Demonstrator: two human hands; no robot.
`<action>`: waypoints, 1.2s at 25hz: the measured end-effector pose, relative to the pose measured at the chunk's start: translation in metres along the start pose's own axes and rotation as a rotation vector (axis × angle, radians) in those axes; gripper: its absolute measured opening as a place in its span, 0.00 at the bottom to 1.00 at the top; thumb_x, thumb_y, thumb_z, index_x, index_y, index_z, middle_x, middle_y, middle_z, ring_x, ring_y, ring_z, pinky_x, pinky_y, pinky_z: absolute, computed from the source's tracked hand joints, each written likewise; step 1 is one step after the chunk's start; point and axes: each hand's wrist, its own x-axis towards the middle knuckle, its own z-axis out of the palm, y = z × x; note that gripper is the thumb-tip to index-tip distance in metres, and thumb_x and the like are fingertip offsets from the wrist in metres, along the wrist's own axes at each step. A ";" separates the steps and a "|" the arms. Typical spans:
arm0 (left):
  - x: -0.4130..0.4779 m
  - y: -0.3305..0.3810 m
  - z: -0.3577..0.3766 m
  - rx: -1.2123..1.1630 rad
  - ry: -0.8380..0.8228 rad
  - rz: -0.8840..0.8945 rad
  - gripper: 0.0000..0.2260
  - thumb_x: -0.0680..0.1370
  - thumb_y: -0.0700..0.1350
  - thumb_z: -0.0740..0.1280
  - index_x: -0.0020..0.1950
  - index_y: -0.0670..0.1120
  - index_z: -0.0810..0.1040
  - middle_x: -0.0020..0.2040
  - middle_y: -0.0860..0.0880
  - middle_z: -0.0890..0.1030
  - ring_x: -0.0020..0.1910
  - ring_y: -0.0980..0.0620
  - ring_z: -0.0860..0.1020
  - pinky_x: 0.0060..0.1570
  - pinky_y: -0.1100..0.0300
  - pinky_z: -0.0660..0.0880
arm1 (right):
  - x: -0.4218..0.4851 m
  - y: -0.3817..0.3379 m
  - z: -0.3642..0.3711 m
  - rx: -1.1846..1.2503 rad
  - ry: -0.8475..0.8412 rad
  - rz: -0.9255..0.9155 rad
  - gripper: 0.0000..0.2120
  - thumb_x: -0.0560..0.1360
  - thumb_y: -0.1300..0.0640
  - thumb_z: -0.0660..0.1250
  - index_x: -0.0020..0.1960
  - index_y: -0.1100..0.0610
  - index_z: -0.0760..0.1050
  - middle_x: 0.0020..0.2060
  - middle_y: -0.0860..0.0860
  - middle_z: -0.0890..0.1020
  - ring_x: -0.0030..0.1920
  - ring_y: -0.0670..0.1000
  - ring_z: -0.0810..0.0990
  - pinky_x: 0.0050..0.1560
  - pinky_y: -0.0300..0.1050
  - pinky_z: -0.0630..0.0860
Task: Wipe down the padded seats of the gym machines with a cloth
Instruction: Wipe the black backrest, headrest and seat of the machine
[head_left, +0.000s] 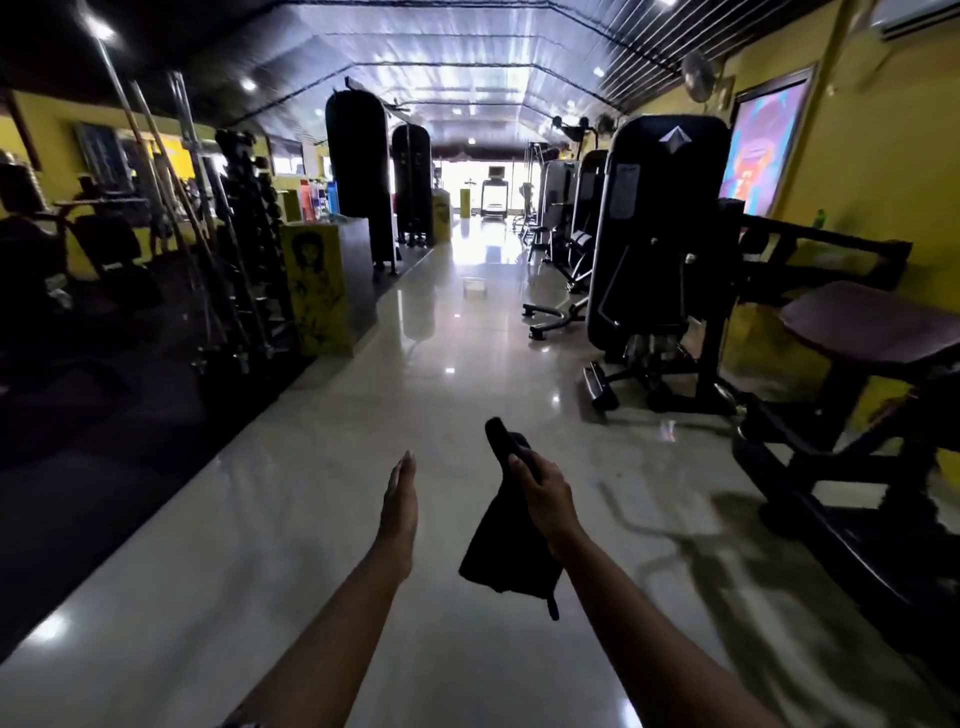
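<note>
While no pad is being touched yet, the step in hand is judged to be the walk-up btwn machines, not the wiping itself. A dark cloth (511, 540) is gripped in the right hand (543, 493), fingers curled round its upper part, w/ the rest hung below the wrist. It is held over the glossy floor (415, 389), well to the left of the padded seat (872, 325). The left hand (399, 499) is held flat and empty, fingers straight, further left of the seat than the cloth. A tall black weight-stack machine (665, 228) is seen just beyond the seat, on its left side. No contact btwn cloth and seat is shown. Next move, as judged: a turn toward the seat is called for, the cloth is to be spread flatter in the palm, then laid on the pad's top and drawn across w/ even pressure. Whether the seat is already clean can't be told; that edge of the view is dim and blurred.
</note>
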 end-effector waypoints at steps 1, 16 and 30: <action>0.041 0.008 0.006 -0.007 -0.003 0.004 0.23 0.82 0.56 0.51 0.75 0.49 0.60 0.75 0.49 0.62 0.73 0.49 0.61 0.70 0.52 0.57 | 0.042 -0.001 0.007 -0.011 -0.011 -0.019 0.15 0.79 0.52 0.61 0.64 0.54 0.75 0.57 0.57 0.79 0.59 0.56 0.76 0.59 0.51 0.72; 0.578 0.056 0.173 -0.029 -0.127 -0.010 0.25 0.81 0.56 0.53 0.75 0.47 0.61 0.75 0.48 0.64 0.73 0.49 0.62 0.69 0.54 0.57 | 0.597 0.086 0.036 0.044 0.050 -0.012 0.16 0.80 0.54 0.60 0.65 0.58 0.73 0.59 0.58 0.78 0.59 0.55 0.76 0.56 0.45 0.70; 1.058 0.071 0.255 -0.226 -0.377 -0.398 0.18 0.80 0.50 0.60 0.64 0.39 0.75 0.59 0.39 0.80 0.56 0.42 0.78 0.52 0.52 0.75 | 1.071 0.170 0.123 0.445 -0.287 0.398 0.17 0.77 0.50 0.63 0.64 0.52 0.72 0.54 0.51 0.79 0.50 0.50 0.79 0.45 0.40 0.76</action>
